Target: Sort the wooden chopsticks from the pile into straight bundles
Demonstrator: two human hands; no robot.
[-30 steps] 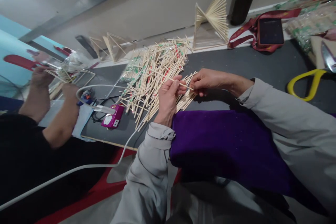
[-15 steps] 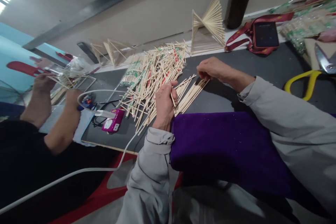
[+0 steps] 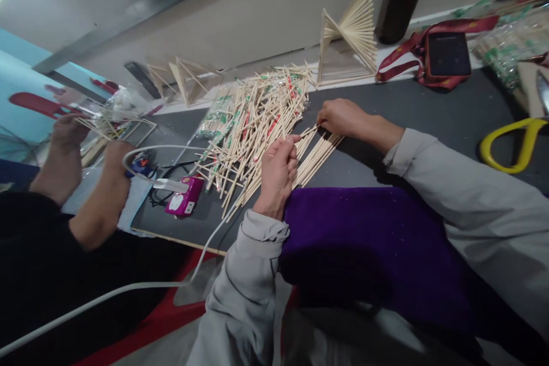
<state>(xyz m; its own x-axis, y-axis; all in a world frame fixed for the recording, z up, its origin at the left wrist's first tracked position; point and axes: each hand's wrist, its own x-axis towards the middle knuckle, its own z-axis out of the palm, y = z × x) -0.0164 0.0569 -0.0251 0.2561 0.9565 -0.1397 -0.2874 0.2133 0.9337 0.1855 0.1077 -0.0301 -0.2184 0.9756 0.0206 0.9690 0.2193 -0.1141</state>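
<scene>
My left hand (image 3: 278, 171) is closed at the near edge of a big heap of thin wooden chopsticks (image 3: 257, 120), its fingers curled in a pinch around a chopstick. Just to its right, my right hand (image 3: 341, 117) pinches the far end of a chopstick that slants between the two hands. Under and between them a row of loose chopsticks (image 3: 319, 161) lies side by side on the dark grey table (image 3: 364, 166). The curled fingers partly hide what each hand grips. A purple cloth (image 3: 343, 229) covers my lap at the table edge.
A twisted chopstick frame (image 3: 347, 40) stands at the back beside a dark bottle (image 3: 403, 3) and a phone (image 3: 448, 57) on a red lanyard. Yellow-handled scissors (image 3: 510, 146) lie right. Left are a magenta box (image 3: 185, 197), a white cable (image 3: 128, 287) and a co-worker's arms (image 3: 105, 200).
My left hand has shifted slightly right and up, and its fingers have turned. My right hand has come a little closer to it. The view has tilted slightly.
</scene>
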